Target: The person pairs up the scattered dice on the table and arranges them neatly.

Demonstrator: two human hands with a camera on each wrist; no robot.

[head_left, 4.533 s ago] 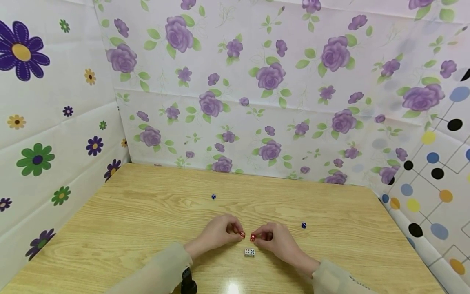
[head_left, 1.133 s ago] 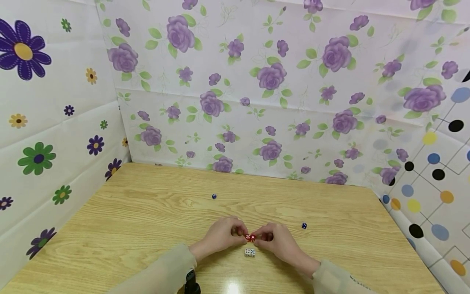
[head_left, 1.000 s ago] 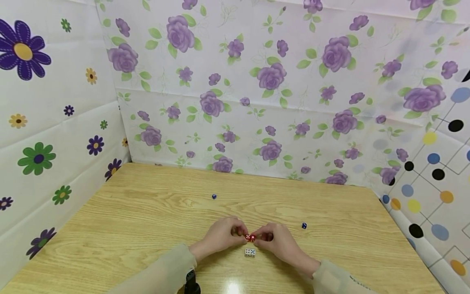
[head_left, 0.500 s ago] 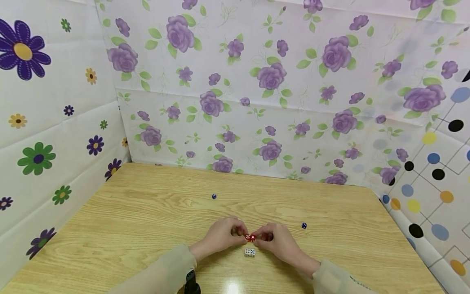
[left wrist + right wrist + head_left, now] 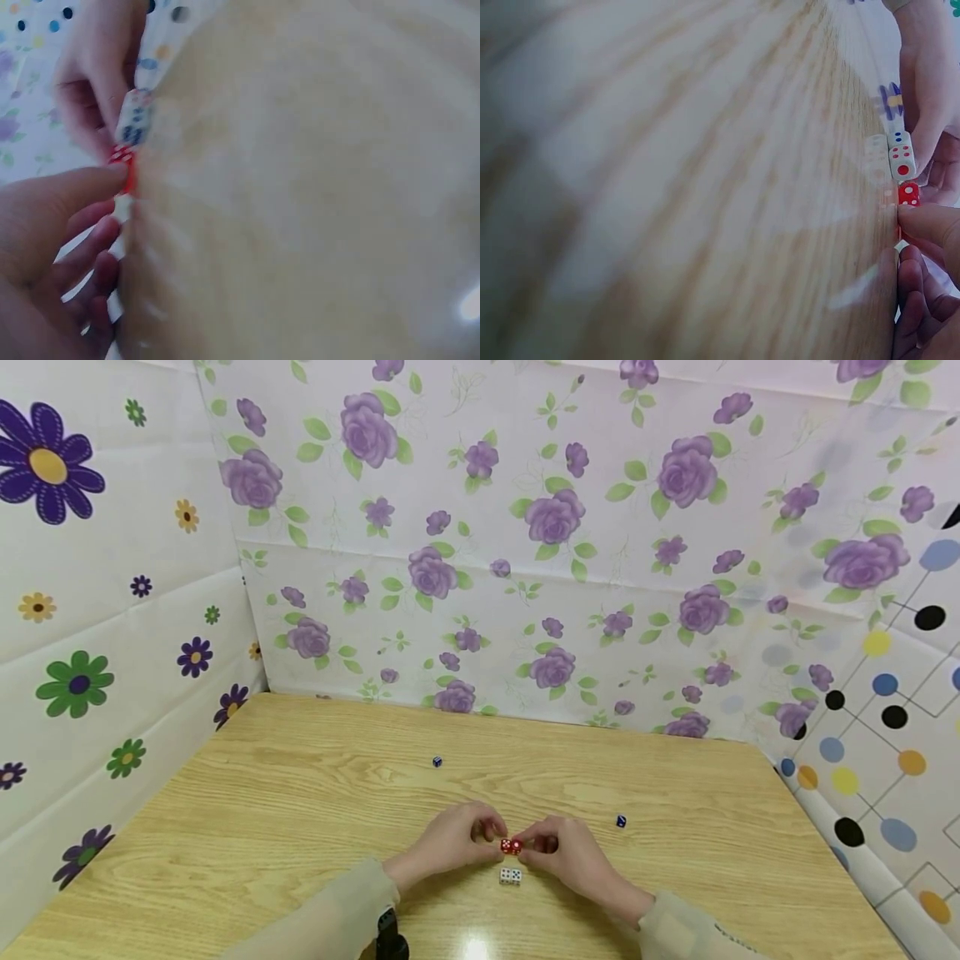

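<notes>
Two red dice stand side by side on the wooden table, a left red die (image 5: 506, 846) and a right red die (image 5: 517, 847). My right hand (image 5: 566, 852) pinches the right one between thumb and index finger. My left hand (image 5: 457, 839) is at the left die with thumb and index finger spread slightly apart around its side. In the left wrist view its thumb (image 5: 97, 184) overlaps the red. Just nearer to me a pair of white dice (image 5: 511, 877) sits side by side; the right wrist view shows a white die (image 5: 902, 161) beside the red.
One blue die (image 5: 437, 762) lies farther back on the table (image 5: 337, 777), another blue die (image 5: 621, 821) to the right of my right hand. Flower-patterned cloth (image 5: 480, 610) stands behind, with more patterned cloth on both sides.
My left hand has brought its red die rightward against the other. Just now its finger and thumb have loosened slightly from the die. My right hand has stayed nearly still.
</notes>
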